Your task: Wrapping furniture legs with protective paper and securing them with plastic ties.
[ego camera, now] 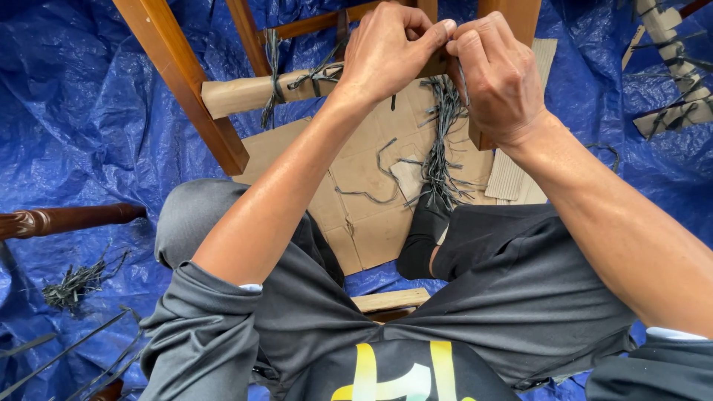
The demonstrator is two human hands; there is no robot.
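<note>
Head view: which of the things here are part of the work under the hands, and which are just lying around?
In use:
left hand and right hand, pinched together at the wooden frame
dark strips hanging below the hands
cardboard-wrapped rail, tied with strips
flat cardboard underneath

Lying about:
pile of strip offcuts
carved wooden leg
blue tarp

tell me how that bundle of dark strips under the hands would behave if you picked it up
Probably floppy: the strips hang limp and curl where their ends splay on the cardboard. Likely light, being thin and narrow. They look loose, so some may slip out of the bundle unless gripped together.
</note>
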